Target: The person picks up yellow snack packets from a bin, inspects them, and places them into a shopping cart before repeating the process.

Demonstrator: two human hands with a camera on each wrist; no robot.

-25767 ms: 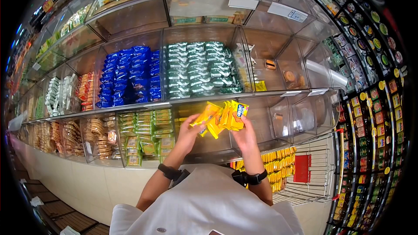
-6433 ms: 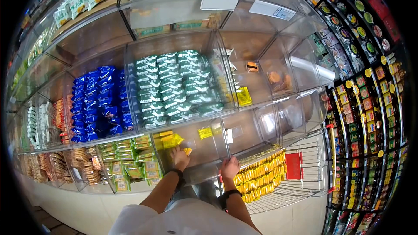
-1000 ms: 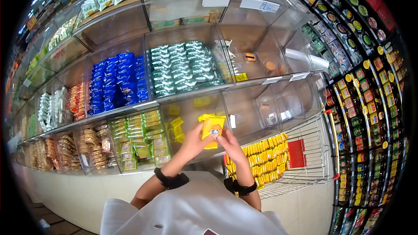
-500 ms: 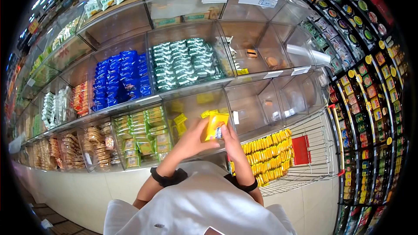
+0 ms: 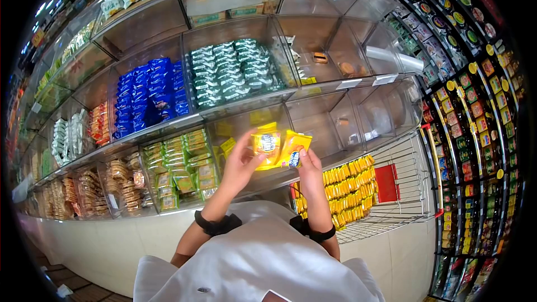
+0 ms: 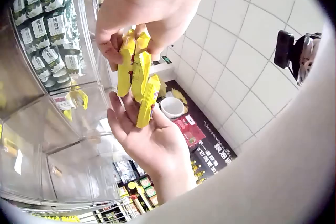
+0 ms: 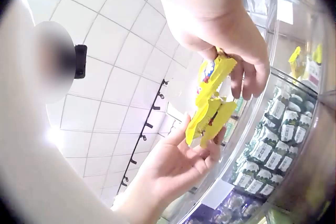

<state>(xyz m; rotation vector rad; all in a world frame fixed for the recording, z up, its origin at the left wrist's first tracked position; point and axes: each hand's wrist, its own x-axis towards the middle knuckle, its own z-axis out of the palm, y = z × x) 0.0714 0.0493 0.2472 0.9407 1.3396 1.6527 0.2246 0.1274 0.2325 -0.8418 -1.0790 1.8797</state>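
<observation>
Over the front of a lower clear bin [image 5: 246, 176], both hands hold small yellow snack packets side by side. My left hand [image 5: 238, 165] grips packets [image 5: 267, 144] at their left side, thumb across the front. In the left wrist view two packets [image 6: 137, 71] stand face to face in its fingers. My right hand [image 5: 311, 169] pinches a single packet [image 5: 295, 148] between thumb and fingers, its blue and white label facing up. That packet [image 7: 214, 79] overlaps the left hand's ones at the edges in the right wrist view. A few loose yellow packets [image 5: 227, 145] lie in the bin behind.
A wire shopping cart [image 5: 400, 212] with a red panel [image 5: 387, 183] stands at the right, filled with rows of yellow packets [image 5: 352, 190]. Neighbouring bins hold green packs [image 5: 182, 162], blue packs [image 5: 148, 95] and dark green packs [image 5: 229, 72]. Black racks [image 5: 475, 145] rise at far right.
Earlier the left hand was down in the bin and the right at its front edge. Half a second ago the packets were together between both hands; now the right hand's packet is fanned out rightward.
</observation>
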